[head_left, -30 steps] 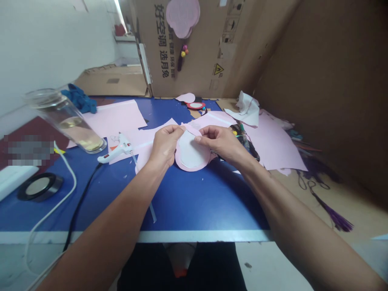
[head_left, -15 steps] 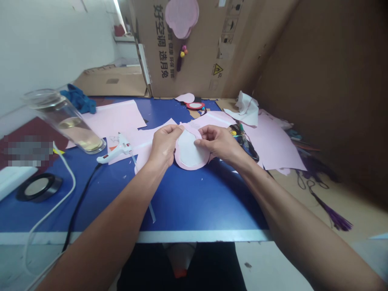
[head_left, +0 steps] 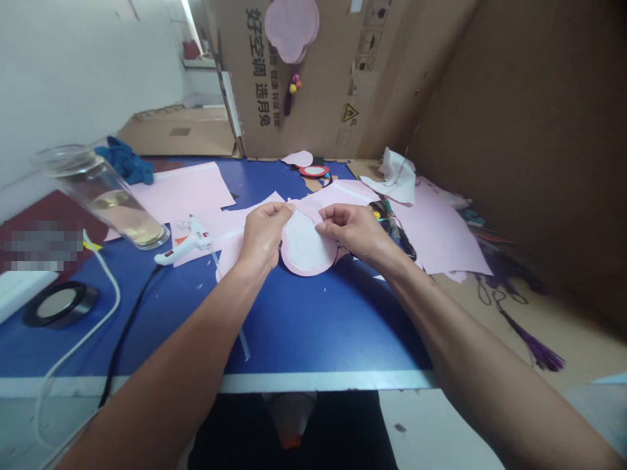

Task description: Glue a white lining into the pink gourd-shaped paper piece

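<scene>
Between my hands is a rounded, lobed pink cutout (head_left: 308, 247) with a white panel inside its pink border. My left hand (head_left: 267, 232) pinches its upper left edge between thumb and fingers. On the opposite side, my right hand (head_left: 349, 225) grips the upper right edge, the thumb lying over the white face. Pink sheets (head_left: 234, 228) lie beneath and behind the cutout. To the left of my left hand rests a white glue gun (head_left: 189, 241) with a glue stick showing at its rear. The fingers behind the cutout are hidden.
A clear water bottle (head_left: 110, 199) and a roll of black tape (head_left: 61, 305) are at the left. Ahead, a cardboard wall (head_left: 323, 85) carries a hanging pink ornament (head_left: 292, 29). At the right lie pink sheets, crumpled white paper (head_left: 394, 176) and a purple tassel (head_left: 536, 346).
The right hand has shifted very slightly along the cutout's upper right edge. Both hands keep hold of it, and the whole view has moved a little.
</scene>
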A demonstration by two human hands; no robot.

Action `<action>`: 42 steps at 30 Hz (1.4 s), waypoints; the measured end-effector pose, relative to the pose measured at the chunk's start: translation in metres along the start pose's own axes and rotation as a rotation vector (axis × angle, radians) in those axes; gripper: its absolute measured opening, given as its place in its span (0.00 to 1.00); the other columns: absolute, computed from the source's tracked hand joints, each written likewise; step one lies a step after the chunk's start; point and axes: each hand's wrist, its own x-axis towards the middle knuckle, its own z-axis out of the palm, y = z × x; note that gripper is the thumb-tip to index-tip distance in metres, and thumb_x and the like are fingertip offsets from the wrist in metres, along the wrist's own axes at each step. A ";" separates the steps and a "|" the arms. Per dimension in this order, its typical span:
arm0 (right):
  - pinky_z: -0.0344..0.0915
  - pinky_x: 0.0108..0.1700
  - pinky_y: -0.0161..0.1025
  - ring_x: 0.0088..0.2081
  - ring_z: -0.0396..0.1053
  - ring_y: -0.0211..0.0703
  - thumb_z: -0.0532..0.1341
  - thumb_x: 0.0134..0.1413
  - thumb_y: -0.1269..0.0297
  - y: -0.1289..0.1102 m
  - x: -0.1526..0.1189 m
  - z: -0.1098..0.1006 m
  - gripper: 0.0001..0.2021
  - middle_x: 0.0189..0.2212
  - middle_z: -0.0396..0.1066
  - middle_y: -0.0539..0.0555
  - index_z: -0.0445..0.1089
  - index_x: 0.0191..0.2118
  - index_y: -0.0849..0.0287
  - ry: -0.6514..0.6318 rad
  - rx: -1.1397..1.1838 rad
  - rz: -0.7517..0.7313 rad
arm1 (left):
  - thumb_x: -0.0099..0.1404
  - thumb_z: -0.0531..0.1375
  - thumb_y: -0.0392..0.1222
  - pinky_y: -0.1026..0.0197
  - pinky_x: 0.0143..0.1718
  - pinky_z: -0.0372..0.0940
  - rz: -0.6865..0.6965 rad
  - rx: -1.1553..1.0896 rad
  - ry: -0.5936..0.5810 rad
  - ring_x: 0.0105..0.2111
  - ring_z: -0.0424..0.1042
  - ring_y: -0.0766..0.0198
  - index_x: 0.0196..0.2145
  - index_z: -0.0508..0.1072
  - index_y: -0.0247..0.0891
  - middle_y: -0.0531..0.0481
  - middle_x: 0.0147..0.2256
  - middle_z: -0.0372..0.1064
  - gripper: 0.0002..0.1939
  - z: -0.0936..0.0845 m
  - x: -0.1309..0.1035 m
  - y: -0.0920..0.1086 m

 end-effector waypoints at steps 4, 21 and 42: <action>0.66 0.28 0.36 0.28 0.68 0.40 0.71 0.52 0.60 0.000 0.000 0.000 0.11 0.29 0.75 0.50 0.79 0.41 0.57 -0.002 -0.011 0.001 | 0.59 0.74 0.40 0.62 0.30 0.67 0.014 -0.023 -0.006 0.25 0.71 0.65 0.27 0.78 0.38 0.52 0.26 0.74 0.09 0.001 0.000 -0.001; 0.62 0.26 0.35 0.25 0.65 0.37 0.73 0.54 0.57 0.002 0.001 0.001 0.11 0.26 0.73 0.49 0.76 0.35 0.57 0.019 -0.050 0.024 | 0.60 0.72 0.39 0.60 0.32 0.68 0.000 -0.014 -0.043 0.25 0.70 0.65 0.27 0.78 0.38 0.52 0.25 0.73 0.08 0.002 0.001 -0.004; 0.63 0.27 0.37 0.27 0.66 0.39 0.76 0.48 0.57 -0.004 0.003 -0.015 0.12 0.28 0.76 0.53 0.78 0.32 0.57 0.116 0.039 0.018 | 0.57 0.79 0.53 0.57 0.33 0.75 -0.231 0.111 -0.347 0.30 0.79 0.59 0.33 0.82 0.37 0.43 0.32 0.80 0.18 -0.009 -0.001 0.009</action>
